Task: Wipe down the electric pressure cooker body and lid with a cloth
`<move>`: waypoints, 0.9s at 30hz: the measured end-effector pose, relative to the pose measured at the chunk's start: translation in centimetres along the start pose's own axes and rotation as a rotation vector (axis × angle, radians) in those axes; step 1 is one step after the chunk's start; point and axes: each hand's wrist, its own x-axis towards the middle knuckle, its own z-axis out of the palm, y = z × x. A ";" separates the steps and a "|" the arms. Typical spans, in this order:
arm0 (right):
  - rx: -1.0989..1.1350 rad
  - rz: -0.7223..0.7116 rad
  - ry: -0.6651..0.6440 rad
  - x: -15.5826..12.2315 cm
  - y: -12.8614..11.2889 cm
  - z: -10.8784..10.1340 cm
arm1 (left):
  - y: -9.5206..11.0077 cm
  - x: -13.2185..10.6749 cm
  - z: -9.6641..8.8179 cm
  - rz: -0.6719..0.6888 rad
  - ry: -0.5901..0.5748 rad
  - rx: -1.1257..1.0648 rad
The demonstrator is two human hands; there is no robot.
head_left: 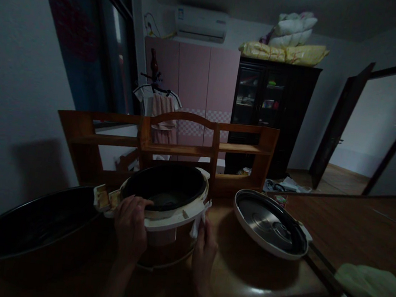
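An electric cooker (175,222) with a white collar stands on the table without its lid, its dark inner pot (165,187) showing. Curled over the near left of the cooker's rim is my left hand (131,224), thumb near the pot's edge. My right hand (205,244) pinches a thin white cloth or tissue (196,224) against the cooker's right side. The round lid (271,223) lies inside-up to the right, its metal plate facing upward. A hinge bracket (106,197) sticks out at the cooker's left.
A large dark basin (36,220) sits at the left, close to the cooker. A low wooden shelf (176,148) rises behind it. The wooden table (241,272) has an edge toward me. Pale green cloth (374,292) lies at the lower right.
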 end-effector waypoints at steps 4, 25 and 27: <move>-0.025 0.022 -0.030 -3.2 1.7 -0.3 | 0.2 0.1 -0.4 -0.022 -0.038 -0.010; 0.099 -0.006 -0.150 9.8 3.3 0.5 | 1.3 0.6 -1.2 -0.050 -0.068 -0.029; 0.077 0.046 -0.170 8.8 4.7 0.2 | 1.2 0.6 -1.1 -0.044 -0.067 -0.016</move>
